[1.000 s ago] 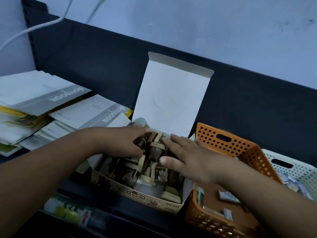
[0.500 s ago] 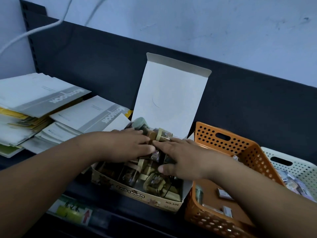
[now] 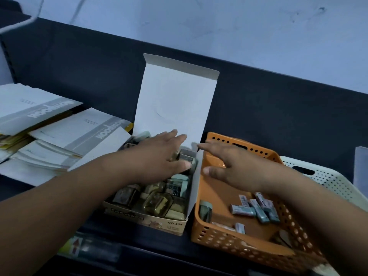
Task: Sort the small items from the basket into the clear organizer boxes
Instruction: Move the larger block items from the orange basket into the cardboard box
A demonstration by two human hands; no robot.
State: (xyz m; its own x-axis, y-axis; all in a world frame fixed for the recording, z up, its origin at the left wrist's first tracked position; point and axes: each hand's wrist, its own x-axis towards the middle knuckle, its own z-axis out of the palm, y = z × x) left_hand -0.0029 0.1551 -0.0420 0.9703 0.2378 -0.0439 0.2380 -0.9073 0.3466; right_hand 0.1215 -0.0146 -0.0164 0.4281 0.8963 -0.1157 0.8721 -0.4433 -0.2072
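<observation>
Head view: the left hand (image 3: 159,154) lies flat, fingers straight, on small cases (image 3: 157,204) packed in the open cardboard box (image 3: 147,217). The right hand (image 3: 237,168), fingers spread and empty, hovers over the orange basket's (image 3: 229,240) far left corner. Small packets (image 3: 254,209) lie toward its near right corner.

Centre frame: the open box (image 3: 159,222), its lid (image 3: 175,100) standing up behind, little jars (image 3: 157,202) packed inside. Just beside it on the right, the basket (image 3: 229,242), with small packets (image 3: 256,210) lying in it. A second basket (image 3: 328,180) sits behind, towards the right edge. Stacked notebooks (image 3: 65,136) at left. The left hand (image 3: 159,154) is over the box, the right hand (image 3: 235,166) over the basket.
</observation>
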